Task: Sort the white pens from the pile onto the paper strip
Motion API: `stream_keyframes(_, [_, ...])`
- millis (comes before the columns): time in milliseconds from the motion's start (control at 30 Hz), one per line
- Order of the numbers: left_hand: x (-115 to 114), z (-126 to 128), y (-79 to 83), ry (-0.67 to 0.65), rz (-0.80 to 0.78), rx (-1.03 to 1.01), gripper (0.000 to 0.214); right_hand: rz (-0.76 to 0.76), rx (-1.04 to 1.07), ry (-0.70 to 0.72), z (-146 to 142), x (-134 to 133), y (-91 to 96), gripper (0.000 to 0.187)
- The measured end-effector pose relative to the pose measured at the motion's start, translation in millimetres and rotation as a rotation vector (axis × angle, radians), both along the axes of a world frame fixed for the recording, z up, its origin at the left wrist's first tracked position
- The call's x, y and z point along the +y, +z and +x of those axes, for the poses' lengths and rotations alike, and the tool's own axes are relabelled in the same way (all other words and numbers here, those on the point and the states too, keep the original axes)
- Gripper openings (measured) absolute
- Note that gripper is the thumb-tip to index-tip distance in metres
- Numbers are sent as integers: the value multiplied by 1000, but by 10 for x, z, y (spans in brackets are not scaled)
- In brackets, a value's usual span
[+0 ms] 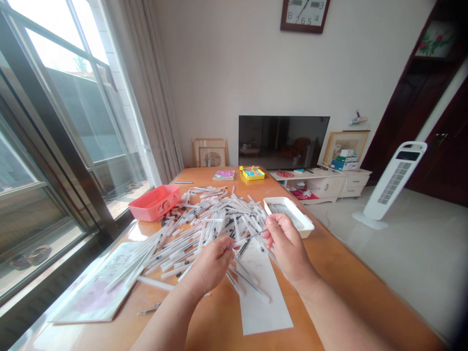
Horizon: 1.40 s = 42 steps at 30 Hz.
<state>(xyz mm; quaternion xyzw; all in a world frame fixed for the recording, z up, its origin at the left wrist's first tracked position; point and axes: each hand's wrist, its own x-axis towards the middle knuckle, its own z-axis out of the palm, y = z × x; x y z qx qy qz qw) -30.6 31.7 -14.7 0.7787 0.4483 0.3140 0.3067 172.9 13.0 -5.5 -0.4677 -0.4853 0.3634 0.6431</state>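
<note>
The slim pen refill (258,234) is located in the gap between the two hands, above the pile, pointing toward the left hand. The right hand (287,242) is closed on its far end, thumb against fingers; this pinch likely leaves the other end free and aimed. The left hand (215,259) is clamped on a translucent pen barrel (239,243), apparently to hold its opening steady and in line with the refill. Whether the refill tip is inside the barrel cannot be determined.

Below the hands, a white paper sheet (266,304) lies flat on the table, with several loose pens (252,280) across its upper part. Beyond lies a heap of loose pen barrels (215,214), spread within reach of both hands, presumably for quick pickup.

A white plastic tray (310,227) stands just beyond the right hand and contains slender dark rods (283,210), a position that suits that hand. A pink plastic basket (155,207) stands at the left edge of the heap. Nearer, a booklet (97,300) supports the ends of several long barrels.
</note>
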Motion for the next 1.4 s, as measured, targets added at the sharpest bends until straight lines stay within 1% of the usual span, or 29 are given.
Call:
stream_keyframes(100, [4, 12, 9, -30, -58, -36, 18, -43, -41, 121, -40, -7, -22, 40])
stream_keyframes(167, [29, 4, 3, -4, -108, -66, 18, -57, -53, 182, -63, -4, -36, 42])
stream_keyframes(267, [85, -27, -19, 88, -183, -114, 21, -63, -65, 156, -60, 35, -74, 43])
stream_keyframes(367, [127, -52, -32, 158, -225, -183, 23, -79, -161, 95, -25, 120, -165, 34])
stream_keyframes(433, [141, -55, -31, 198, -241, -211, 22, -59, -328, 58, -10, 182, -249, 24])
stream_keyframes(533, [154, -50, -29, 254, -259, -246, 20, 23, -683, 12, -40, 244, -356, 16])
stream_keyframes(633, [167, -50, -26, 288, -276, -292, 18, 89, -963, 23, -143, 256, -400, 20])
stream_keyframes(700, [171, -55, -19, 298, -270, -297, 17, 114, -1087, 43, -226, 251, -402, 23])
stream_keyframes(800, [166, -67, 3, 302, -244, -276, 19, 117, -1213, 51, -310, 254, -405, 26])
stream_keyframes(900, [152, -78, 24, 302, -253, -281, 24, 73, -1259, 15, -317, 284, -435, 26])
stream_keyframes(1033, [129, -82, 35, 278, -272, -342, 31, 16, -1251, -33, -287, 340, -499, 22])
stream_keyframes(1167, [123, -66, 21, 265, -307, -380, 34, 0, -1226, -61, -298, 371, -546, 19])
stream_keyframes(1300, [139, -52, -21, 235, -299, -366, 34, -30, -1203, -103, -318, 386, -573, 13])
stream_keyframes(1400, [147, -43, -40, 217, -299, -355, 34, -15, -1198, -117, -319, 393, -581, 11])
